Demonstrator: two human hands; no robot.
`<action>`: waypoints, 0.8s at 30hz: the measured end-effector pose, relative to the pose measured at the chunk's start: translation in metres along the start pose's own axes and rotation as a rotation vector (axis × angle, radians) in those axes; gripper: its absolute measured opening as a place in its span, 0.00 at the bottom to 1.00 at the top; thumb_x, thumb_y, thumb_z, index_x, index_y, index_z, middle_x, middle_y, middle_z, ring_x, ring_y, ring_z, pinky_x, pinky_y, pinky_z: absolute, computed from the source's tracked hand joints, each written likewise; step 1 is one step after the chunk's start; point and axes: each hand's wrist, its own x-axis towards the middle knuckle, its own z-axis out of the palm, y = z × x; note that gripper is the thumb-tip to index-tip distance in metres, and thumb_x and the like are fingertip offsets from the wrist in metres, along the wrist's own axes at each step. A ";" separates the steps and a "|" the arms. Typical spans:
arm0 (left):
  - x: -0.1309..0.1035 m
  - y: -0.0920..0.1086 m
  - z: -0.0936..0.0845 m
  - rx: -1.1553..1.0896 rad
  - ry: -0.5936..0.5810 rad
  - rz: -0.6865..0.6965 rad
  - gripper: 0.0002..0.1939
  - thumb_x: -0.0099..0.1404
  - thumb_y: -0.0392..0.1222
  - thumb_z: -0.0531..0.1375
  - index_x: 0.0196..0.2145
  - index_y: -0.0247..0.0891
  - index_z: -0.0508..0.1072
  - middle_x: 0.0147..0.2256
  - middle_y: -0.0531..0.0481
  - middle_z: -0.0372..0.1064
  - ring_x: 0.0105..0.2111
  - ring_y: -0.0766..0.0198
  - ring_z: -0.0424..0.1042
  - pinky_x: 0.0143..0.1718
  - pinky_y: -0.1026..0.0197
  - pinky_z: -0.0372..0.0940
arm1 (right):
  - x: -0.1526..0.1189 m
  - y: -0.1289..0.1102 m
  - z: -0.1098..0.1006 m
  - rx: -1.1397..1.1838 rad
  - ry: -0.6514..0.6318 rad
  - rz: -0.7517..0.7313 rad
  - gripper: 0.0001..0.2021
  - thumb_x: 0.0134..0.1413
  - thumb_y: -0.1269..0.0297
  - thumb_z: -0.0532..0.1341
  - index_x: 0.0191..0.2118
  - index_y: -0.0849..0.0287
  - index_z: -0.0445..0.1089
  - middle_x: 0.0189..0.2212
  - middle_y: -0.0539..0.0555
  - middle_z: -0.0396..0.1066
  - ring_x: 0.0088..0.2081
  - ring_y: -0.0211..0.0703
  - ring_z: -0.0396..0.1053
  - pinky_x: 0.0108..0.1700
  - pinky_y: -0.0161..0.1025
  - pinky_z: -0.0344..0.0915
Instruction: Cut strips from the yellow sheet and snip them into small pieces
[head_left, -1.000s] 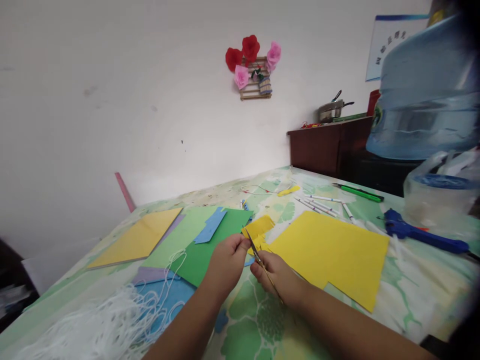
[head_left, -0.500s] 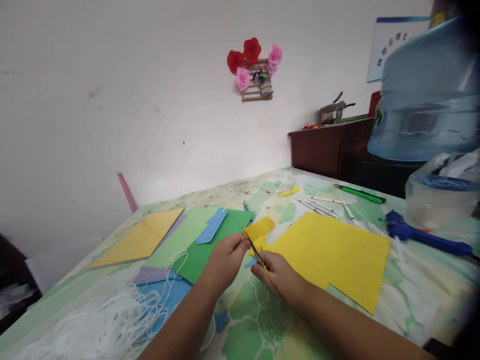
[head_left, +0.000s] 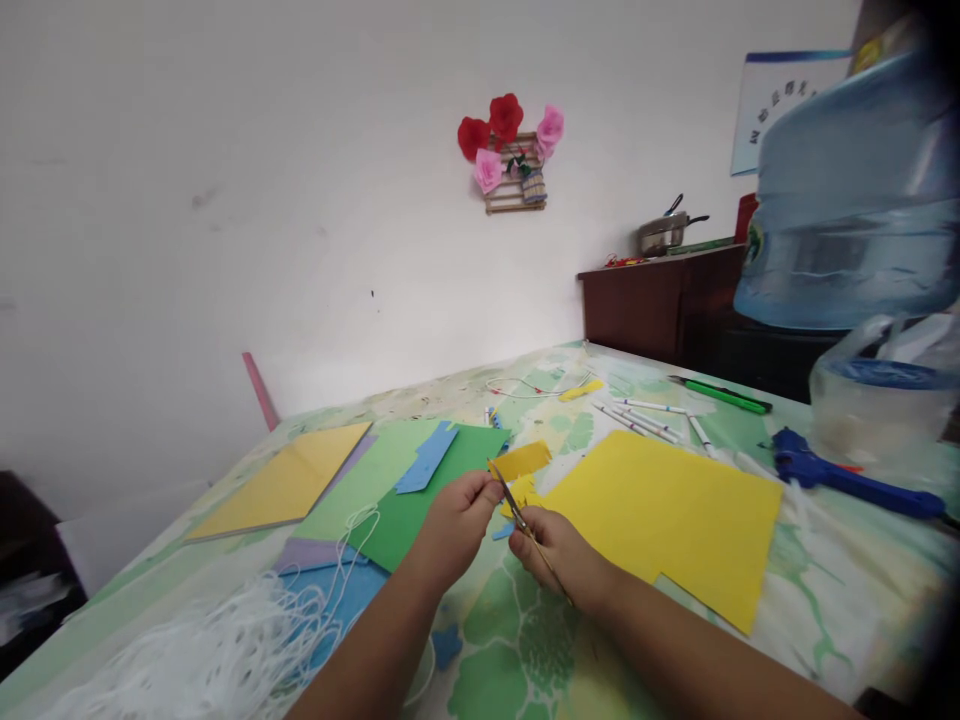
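Note:
My right hand (head_left: 559,548) is closed around the handles of a pair of scissors (head_left: 514,505), whose blades point up and to the left. The blades meet a small yellow paper strip (head_left: 523,460). My left hand (head_left: 466,515) pinches the near left end of that strip, close to the scissor tips. Under the blades lie yellow paper scraps (head_left: 526,490) with ragged edges and a small blue scrap (head_left: 504,531). To the right of the scissors a large yellow sheet (head_left: 667,515) lies flat, with a notch in its near edge.
Green sheets (head_left: 466,450) and a blue cut piece (head_left: 429,460) lie left, beside a yellow-orange board (head_left: 285,475). A heap of white string (head_left: 195,650) sits front left. White markers (head_left: 645,420), a green cutter (head_left: 727,395) and a blue tool (head_left: 855,480) lie right.
The yellow strip has tilted a little at the scissor blades. Both hands keep nearly the same place, and the whole view has shifted slightly.

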 end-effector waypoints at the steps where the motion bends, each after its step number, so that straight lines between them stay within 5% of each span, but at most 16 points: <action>1: 0.000 0.000 0.000 -0.017 0.005 -0.010 0.12 0.54 0.46 0.50 0.18 0.38 0.59 0.13 0.60 0.49 0.16 0.71 0.50 0.18 0.67 0.48 | 0.000 0.001 0.000 0.009 -0.002 -0.016 0.20 0.47 0.45 0.49 0.23 0.60 0.58 0.19 0.47 0.55 0.21 0.33 0.52 0.21 0.30 0.49; 9: 0.006 -0.004 -0.004 -0.092 0.134 -0.054 0.10 0.52 0.41 0.49 0.16 0.39 0.57 0.12 0.61 0.49 0.14 0.71 0.49 0.17 0.67 0.47 | 0.005 0.003 0.004 0.465 -0.026 0.180 0.22 0.40 0.43 0.55 0.20 0.61 0.59 0.13 0.46 0.58 0.14 0.31 0.55 0.17 0.29 0.51; 16: 0.009 -0.027 0.013 -0.139 0.020 0.027 0.08 0.46 0.34 0.49 0.12 0.38 0.57 0.14 0.58 0.53 0.19 0.69 0.54 0.22 0.66 0.49 | 0.021 0.005 -0.017 0.723 0.368 0.265 0.19 0.45 0.45 0.50 0.25 0.59 0.58 0.22 0.50 0.63 0.24 0.34 0.63 0.29 0.31 0.60; 19: 0.005 -0.035 0.027 -0.171 -0.069 0.031 0.07 0.42 0.32 0.50 0.11 0.37 0.59 0.14 0.57 0.55 0.20 0.68 0.55 0.23 0.65 0.50 | 0.021 0.004 -0.021 0.762 0.321 0.280 0.14 0.40 0.53 0.57 0.25 0.60 0.58 0.23 0.50 0.64 0.27 0.36 0.64 0.30 0.32 0.61; 24: -0.004 -0.040 0.041 -0.250 -0.101 -0.040 0.07 0.41 0.32 0.50 0.11 0.37 0.59 0.14 0.56 0.55 0.19 0.68 0.55 0.22 0.65 0.50 | 0.014 -0.003 -0.019 0.739 0.122 0.315 0.09 0.32 0.66 0.60 0.19 0.60 0.57 0.13 0.45 0.57 0.17 0.33 0.58 0.19 0.31 0.55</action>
